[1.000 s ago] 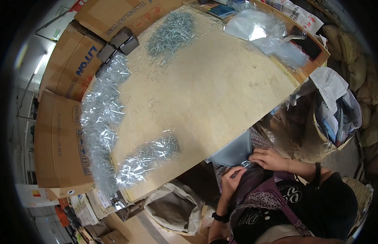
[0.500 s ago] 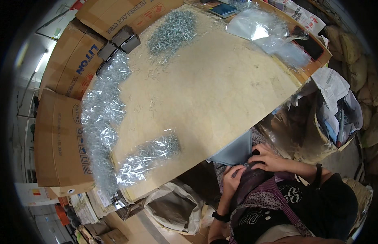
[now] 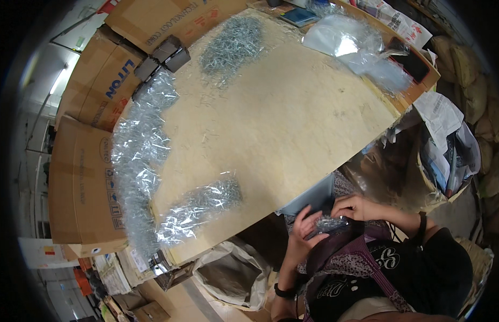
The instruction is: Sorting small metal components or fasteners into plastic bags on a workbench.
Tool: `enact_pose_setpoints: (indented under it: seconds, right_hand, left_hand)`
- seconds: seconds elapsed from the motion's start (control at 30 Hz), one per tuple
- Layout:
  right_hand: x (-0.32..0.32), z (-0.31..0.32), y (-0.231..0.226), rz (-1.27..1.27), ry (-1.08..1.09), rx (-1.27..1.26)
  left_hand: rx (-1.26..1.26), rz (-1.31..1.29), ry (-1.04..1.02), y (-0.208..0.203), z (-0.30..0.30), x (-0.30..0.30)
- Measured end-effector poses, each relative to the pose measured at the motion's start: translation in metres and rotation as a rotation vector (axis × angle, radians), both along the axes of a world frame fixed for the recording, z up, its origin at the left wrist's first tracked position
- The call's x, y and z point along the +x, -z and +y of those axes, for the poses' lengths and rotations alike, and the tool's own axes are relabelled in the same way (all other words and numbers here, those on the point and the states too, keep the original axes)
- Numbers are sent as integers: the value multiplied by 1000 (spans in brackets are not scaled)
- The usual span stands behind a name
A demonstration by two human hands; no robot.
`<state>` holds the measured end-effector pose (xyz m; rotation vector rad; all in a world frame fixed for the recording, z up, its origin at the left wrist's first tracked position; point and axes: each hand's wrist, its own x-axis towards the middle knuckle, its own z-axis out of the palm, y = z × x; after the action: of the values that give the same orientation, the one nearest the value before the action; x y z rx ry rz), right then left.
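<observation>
A small clear plastic bag [image 3: 331, 223] with shiny thin metal pieces inside is held low, just off the front edge of the table. My right hand [image 3: 355, 208] pinches its right end between thumb and fingers. On the bag's other end is my left hand [image 3: 303, 231], with the fingers raised on one side and the thumb along the lower side. Just beyond the hands, a grey tray [image 3: 308, 197] leans against the table edge, partly hidden by my fingers.
Loose thin metal pieces lie heaped on the wooden table [image 3: 271, 118], in a far pile [image 3: 233, 45]. Filled clear bags [image 3: 142, 139] line the left side; another group [image 3: 201, 209] lies nearer. Empty-looking plastic bags [image 3: 343, 40], a phone [image 3: 413, 65], cartons [image 3: 80, 182] and a sack [image 3: 230, 273] surround the work.
My left hand has lifted and its fingers have spread. My right hand has risen slightly into a pinch. The filled bag now shows between them, where it was mostly hidden.
</observation>
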<state>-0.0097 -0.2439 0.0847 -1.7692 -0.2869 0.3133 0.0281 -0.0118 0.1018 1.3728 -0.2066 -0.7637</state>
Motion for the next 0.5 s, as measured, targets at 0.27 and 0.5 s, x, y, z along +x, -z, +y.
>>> enact_pose_setpoints:
  seconds: [0.27,0.5]
  right_hand:
    - [45,11,-70,-366,72,-4]
    - [78,6,-73,-648,-113,-275]
  left_hand:
    - [-155,235,100,-13,-4,40]
    - [-173,93,-65,-22,-9,48]
